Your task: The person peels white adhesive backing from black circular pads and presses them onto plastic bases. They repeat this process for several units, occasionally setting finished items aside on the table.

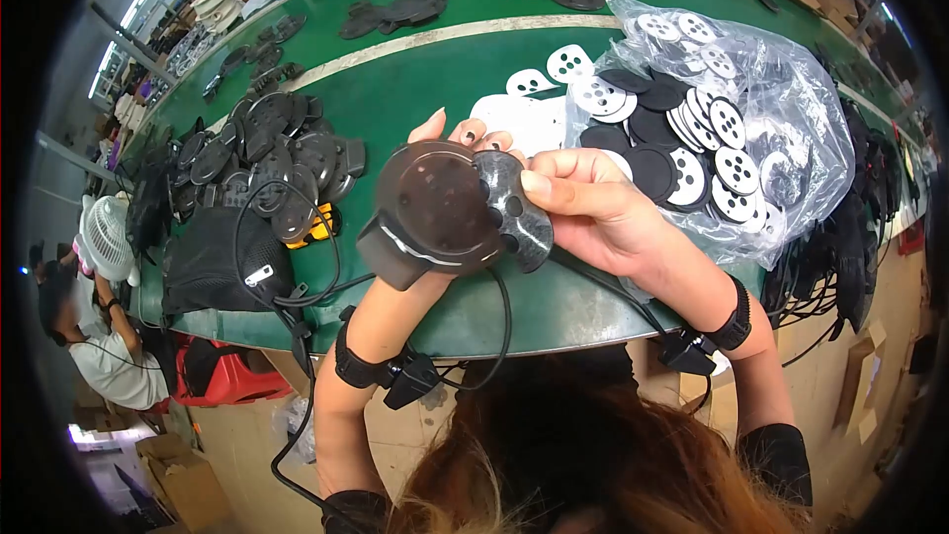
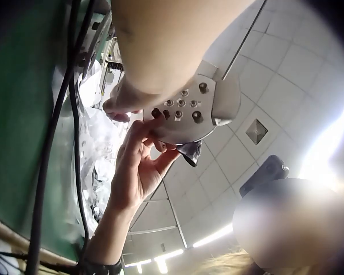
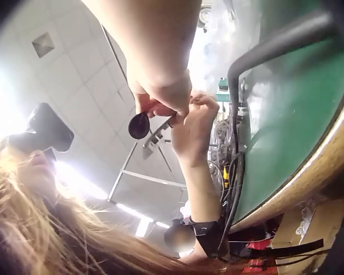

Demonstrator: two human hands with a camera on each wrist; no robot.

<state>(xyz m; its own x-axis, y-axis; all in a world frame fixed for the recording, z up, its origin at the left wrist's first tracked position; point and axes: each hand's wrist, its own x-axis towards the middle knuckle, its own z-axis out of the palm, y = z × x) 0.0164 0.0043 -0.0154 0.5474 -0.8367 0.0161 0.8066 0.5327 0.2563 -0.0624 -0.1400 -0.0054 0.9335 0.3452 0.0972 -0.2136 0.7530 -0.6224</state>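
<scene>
My left hand [image 1: 471, 132] holds a dark, round plastic disc [image 1: 430, 203] with a blocky tab at its lower left; most of that hand is hidden behind the disc. At the disc's right edge, my right hand [image 1: 603, 213] pinches a thin, glossy black pad with holes [image 1: 524, 218] between thumb and fingers. The pad overlaps the disc's edge and curves. In the left wrist view, the disc's other face [image 2: 189, 123] shows several holes and small posts. Seen from the right wrist, the pad [image 3: 139, 126] hangs beside the disc's edge [image 3: 156, 139].
An open clear plastic bag [image 1: 806, 138] spills black and white round pads [image 1: 736, 168] at right. Dark discs [image 1: 267, 153] are heaped at left, by a black mesh pouch [image 1: 222, 262] and a yellow object [image 1: 318, 225]. Cables [image 1: 506, 316] run from both wrists. More discs [image 1: 405, 10] lie farther back.
</scene>
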